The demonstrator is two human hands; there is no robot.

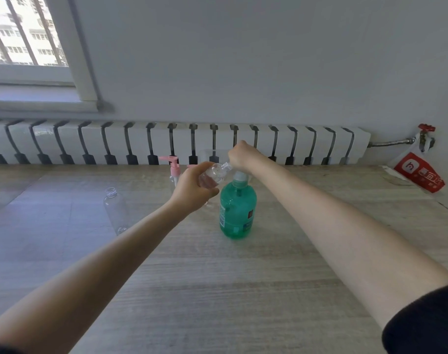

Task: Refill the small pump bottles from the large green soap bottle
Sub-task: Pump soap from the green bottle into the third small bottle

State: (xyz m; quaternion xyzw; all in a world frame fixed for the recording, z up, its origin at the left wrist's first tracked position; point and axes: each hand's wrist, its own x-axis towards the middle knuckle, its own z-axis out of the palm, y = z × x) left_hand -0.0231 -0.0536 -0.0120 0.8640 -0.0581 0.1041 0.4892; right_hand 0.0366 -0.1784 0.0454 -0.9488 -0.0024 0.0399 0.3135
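Standing upright on the wooden table (243, 290), the large green soap bottle (238, 213) is judged heavy and stable. Its white pump head (240, 176) is covered by the right hand (240, 154), though whether it is grasped or pressed cannot be told. The small clear bottle (214, 175), thin-walled, light and easily dented, is gripped round its body by the left hand (194, 190), neck tilted toward the pump.

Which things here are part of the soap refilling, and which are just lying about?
In the job: large green soap bottle; right hand at its pump; small clear bottle in left hand; uncapped clear bottle; pink pump bottle.
Just lying about: red and white bag; radiator.
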